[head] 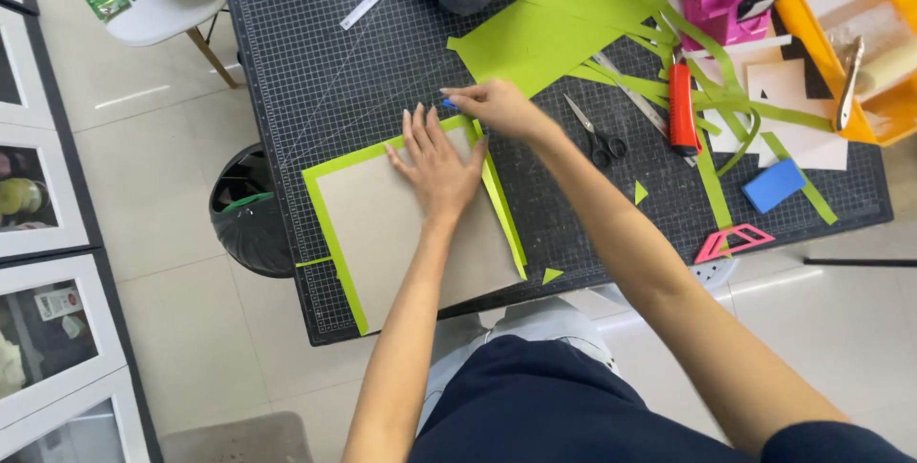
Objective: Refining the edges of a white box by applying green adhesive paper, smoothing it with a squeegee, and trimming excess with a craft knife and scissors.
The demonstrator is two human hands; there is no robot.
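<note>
While flat, board [401, 224] under fingers [427, 129].

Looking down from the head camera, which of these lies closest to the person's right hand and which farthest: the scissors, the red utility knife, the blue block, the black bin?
From the right hand:
1. Scissors, just to its right on the mat.
2. Red utility knife, farther right among the green strips.
3. Black bin off the mat's left edge and blue block far right: too close to call.
</note>
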